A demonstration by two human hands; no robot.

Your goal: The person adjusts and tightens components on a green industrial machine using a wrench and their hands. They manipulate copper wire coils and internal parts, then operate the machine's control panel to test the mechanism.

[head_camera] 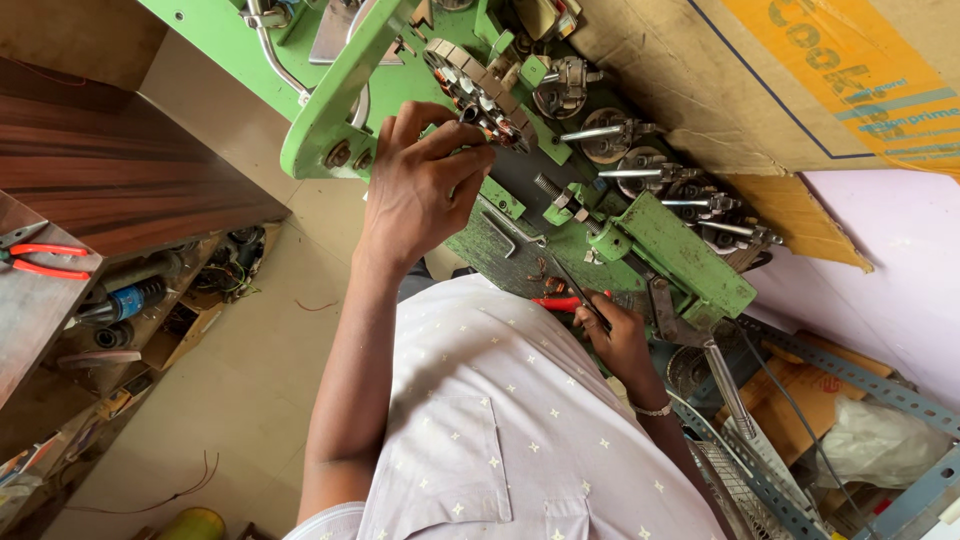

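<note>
Left hand (pixel 420 185): fingertips pinched on round slotted metal winding core (pixel 480 92), steadying it on green machine (pixel 640 240). Right hand (pixel 615 335), nearer the body: closed around red-handled pliers (pixel 560 303), kept ready.

Left hand (pixel 425 190): fingertips obscured against the ring-shaped part (pixel 480 92) on the green machine (pixel 690 260); grip undetermined. Right hand (pixel 620 340): palm conceals the red-handled tool (pixel 555 303) beyond its handle. Cardboard box (pixel 800 80) cut off at the top and right edges. Shelf (pixel 150 300) contents too small to identify.

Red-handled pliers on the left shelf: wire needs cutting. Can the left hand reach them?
Probably, once freed: the pliers lie uncovered on the shelf, but the left hand pinches the machine's coil ring.
</note>
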